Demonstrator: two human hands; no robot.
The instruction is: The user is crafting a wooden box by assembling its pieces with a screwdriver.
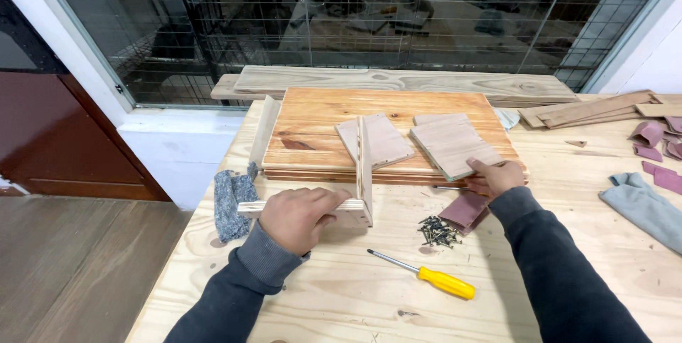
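Workshop, pale wood table (341,300) under mesh-backed window. Landmark: stacked orange board (312,126) at table's far middle. Left hand (298,216), just in front of board, clamps down on L-shaped wood assembly (359,197); its long strip runs left-right, upright piece points away over board. Right hand (496,176) at board's front right corner, pinching loose plywood panel (453,145) lying on board. Screws (438,231) and yellow screwdriver (433,277) nearer viewer, between hands.
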